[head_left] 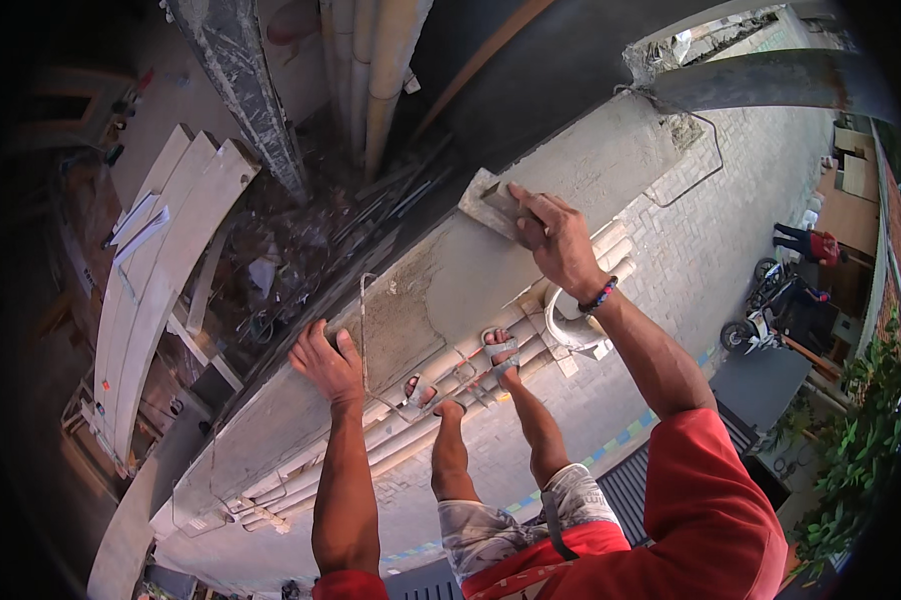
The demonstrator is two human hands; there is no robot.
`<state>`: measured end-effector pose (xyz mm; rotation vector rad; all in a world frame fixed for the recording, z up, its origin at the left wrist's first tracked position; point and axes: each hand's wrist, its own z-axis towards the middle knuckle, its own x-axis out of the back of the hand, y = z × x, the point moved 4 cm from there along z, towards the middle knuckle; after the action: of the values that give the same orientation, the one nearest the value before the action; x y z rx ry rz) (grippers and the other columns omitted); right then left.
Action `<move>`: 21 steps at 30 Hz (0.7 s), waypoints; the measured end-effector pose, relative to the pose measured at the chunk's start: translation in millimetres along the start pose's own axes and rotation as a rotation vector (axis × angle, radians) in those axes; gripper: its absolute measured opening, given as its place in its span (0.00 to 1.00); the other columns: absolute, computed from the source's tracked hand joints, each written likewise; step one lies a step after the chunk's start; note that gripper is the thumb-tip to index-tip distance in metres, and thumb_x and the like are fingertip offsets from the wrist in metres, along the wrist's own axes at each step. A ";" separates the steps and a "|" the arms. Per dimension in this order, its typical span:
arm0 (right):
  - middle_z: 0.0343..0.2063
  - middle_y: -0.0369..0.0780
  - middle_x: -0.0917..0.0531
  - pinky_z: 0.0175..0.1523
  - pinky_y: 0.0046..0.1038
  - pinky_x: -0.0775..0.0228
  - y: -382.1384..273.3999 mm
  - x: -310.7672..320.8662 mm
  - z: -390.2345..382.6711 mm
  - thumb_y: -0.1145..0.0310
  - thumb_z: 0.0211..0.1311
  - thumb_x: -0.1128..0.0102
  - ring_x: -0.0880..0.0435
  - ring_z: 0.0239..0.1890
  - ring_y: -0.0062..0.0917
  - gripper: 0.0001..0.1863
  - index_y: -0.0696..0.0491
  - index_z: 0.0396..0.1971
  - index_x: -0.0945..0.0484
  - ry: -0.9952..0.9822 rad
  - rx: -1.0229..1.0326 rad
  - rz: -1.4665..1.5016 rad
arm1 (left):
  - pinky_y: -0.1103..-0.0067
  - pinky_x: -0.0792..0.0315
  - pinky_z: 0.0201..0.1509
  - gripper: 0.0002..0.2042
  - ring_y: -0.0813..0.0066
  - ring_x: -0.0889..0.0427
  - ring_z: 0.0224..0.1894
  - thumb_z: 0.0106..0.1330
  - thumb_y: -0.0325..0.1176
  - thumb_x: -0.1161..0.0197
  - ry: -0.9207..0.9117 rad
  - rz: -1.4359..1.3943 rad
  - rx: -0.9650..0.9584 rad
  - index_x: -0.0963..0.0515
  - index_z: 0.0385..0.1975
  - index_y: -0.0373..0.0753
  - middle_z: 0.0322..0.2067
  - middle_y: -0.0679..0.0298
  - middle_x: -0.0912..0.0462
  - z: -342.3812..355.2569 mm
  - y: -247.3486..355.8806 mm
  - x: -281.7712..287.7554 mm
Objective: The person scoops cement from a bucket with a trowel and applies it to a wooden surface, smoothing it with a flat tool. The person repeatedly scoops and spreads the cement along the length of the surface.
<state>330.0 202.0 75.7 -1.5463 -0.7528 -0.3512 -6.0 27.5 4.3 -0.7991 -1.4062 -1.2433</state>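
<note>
fingers [543, 207] of the right hand [565, 248] partly hide the plastering float [479, 196].

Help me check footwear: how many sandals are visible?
2: the left foot's sandal and, just right of it, the right foot's sandal. Footwear on the distant person is too small to tell.

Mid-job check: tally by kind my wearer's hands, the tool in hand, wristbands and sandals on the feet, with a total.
Hands: 2 (left hand, right hand)
Hand float: 1
Braided wristband: 1
Sandals: 2
Total: 6
</note>
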 end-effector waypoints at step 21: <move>0.31 0.42 0.13 0.50 0.32 0.23 116.0 182.9 213.2 0.72 0.43 0.31 0.13 0.41 0.36 0.10 0.53 0.30 0.15 -0.278 0.490 -1.313 | 0.57 0.47 0.66 0.21 0.57 0.31 0.58 0.73 0.50 0.52 -0.008 0.005 0.005 0.28 0.51 0.39 0.51 0.56 0.26 0.2 4.0 -0.1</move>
<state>493.7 458.0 73.3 -0.4578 -1.8701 -0.8229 -2.4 28.6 5.3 -0.8049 -1.4126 -1.2336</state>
